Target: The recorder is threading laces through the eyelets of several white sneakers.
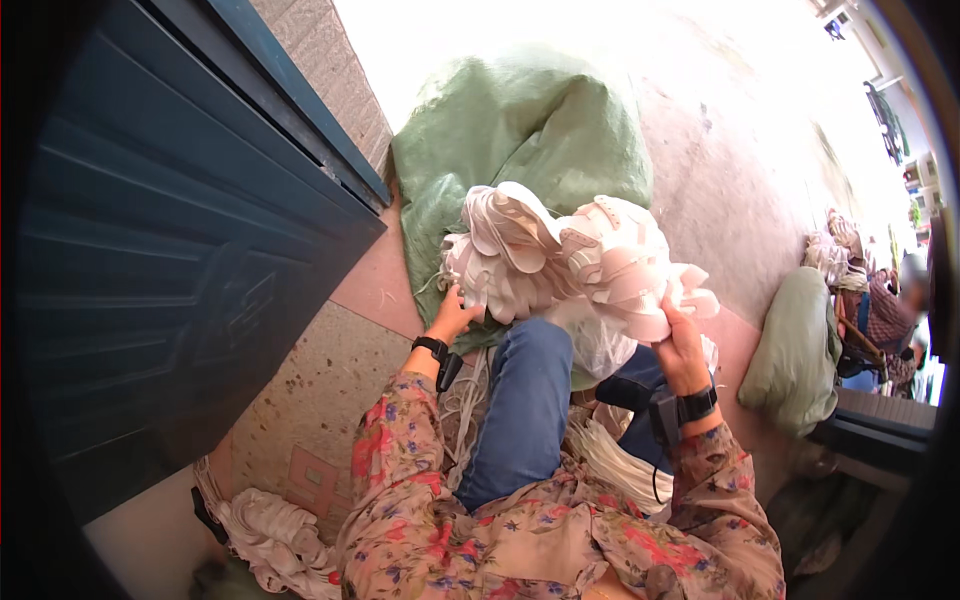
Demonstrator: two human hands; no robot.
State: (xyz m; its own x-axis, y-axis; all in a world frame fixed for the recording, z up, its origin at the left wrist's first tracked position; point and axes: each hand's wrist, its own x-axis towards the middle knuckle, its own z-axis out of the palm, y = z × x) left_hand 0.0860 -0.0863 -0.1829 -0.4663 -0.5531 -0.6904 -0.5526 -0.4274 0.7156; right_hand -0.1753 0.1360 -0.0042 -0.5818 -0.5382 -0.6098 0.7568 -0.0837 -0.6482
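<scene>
Two bunches of white, curved, layered pieces that look like shoe uppers lie side by side in front of my knees: a left bunch (510, 235) and a right bunch (612, 250). The fingers of my left hand (455, 314) are closed on the lower left edge of the left bunch. My right hand (683, 352) pinches the right bunch at its lower right side, thumb on top. Behind both bunches slumps a large green woven sack (590, 130). Some clear plastic (598, 335) shows beneath the right bunch, by my knee.
A dark blue panelled door (190, 260) stands close on my left. White cords (615, 465) lie by my lap, and more white pieces (275, 535) are heaped at lower left. On the right are another full green sack (795, 350) and a seated person (890, 320).
</scene>
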